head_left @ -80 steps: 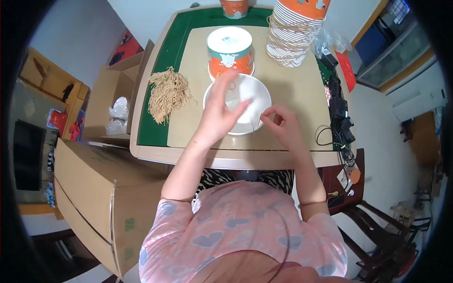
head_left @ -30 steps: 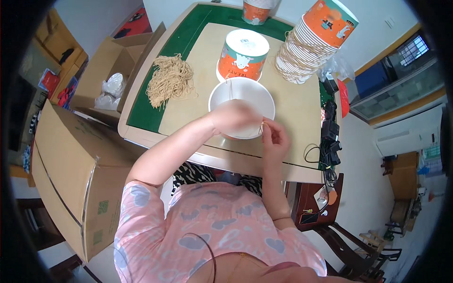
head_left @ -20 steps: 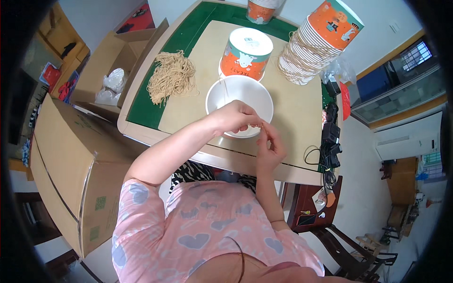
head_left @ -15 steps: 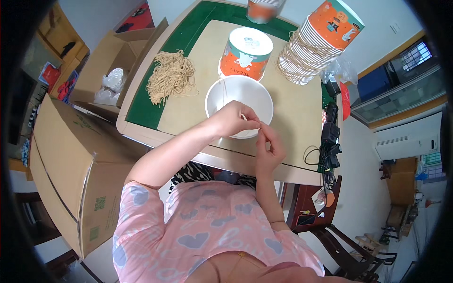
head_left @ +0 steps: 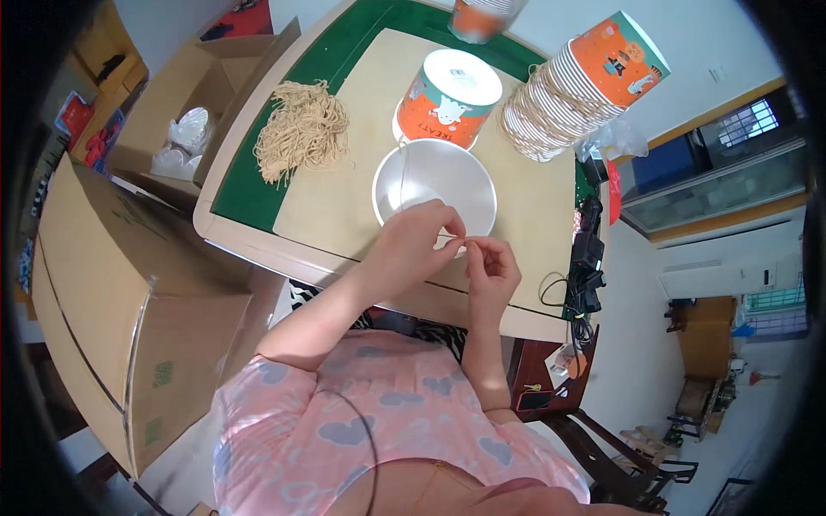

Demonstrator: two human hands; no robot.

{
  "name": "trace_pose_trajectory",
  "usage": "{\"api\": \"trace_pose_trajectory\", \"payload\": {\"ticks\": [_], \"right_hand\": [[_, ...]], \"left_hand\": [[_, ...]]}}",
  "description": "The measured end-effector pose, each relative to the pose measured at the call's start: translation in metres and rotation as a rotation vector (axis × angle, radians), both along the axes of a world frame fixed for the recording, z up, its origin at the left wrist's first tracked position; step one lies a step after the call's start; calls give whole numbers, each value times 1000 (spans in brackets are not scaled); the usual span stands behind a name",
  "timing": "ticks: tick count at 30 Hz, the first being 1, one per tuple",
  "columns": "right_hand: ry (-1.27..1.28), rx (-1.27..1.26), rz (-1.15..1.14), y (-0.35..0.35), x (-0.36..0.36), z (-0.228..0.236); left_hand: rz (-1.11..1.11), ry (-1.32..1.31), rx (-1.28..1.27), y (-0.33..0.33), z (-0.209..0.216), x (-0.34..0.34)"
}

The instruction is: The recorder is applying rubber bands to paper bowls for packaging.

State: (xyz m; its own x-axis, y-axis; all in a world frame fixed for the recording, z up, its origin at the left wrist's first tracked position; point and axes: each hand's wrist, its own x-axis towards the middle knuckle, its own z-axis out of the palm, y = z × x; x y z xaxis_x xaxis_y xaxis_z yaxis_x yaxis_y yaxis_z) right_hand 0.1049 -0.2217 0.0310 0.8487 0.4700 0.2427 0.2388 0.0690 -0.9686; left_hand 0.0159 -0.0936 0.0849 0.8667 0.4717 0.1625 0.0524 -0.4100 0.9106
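A paper bucket with a white inside (head_left: 443, 176) stands at the table's near side, its mouth facing up toward me. From its far rim a thin beige cord (head_left: 403, 176) runs down across the opening to my hands. Over the near rim, my left hand (head_left: 416, 239) pinches the cord between thumb and forefinger. Close beside it, my right hand (head_left: 492, 268) has its fingertips pressed together on the cord's end, nearly touching the left fingertips. Just behind stands an upside-down orange and green bucket (head_left: 443, 107) with a cartoon print.
A heap of loose beige cords (head_left: 301, 133) lies left on the cardboard sheet (head_left: 327, 202). At the back right leans a stack of nested buckets (head_left: 568, 95) with cord handles. Black power adapters (head_left: 588, 249) line the right edge. Large cardboard boxes (head_left: 194, 335) stand left of the table.
My left hand has come down and nearer to me, and more of the cord shows inside the bucket. Both hands keep their pinch. The whole view has shifted slightly.
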Motion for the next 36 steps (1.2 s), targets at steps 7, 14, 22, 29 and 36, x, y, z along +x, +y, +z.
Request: {"api": "trace_pose_trajectory", "payload": {"ticks": [7, 14, 22, 29, 36], "right_hand": [[12, -10, -4, 1, -1, -1], [-1, -40, -23, 2, -4, 2], [-48, -107, 1, 3, -5, 8], [-261, -423, 87, 4, -9, 47], [-296, -431, 46, 1, 4, 33]], "left_hand": [[-34, -99, 163, -3, -17, 1], [89, -218, 88, -6, -21, 6], [107, -184, 155, -4, -21, 5], [109, -258, 193, 6, -25, 1], [115, -236, 213, 5, -22, -2]]}}
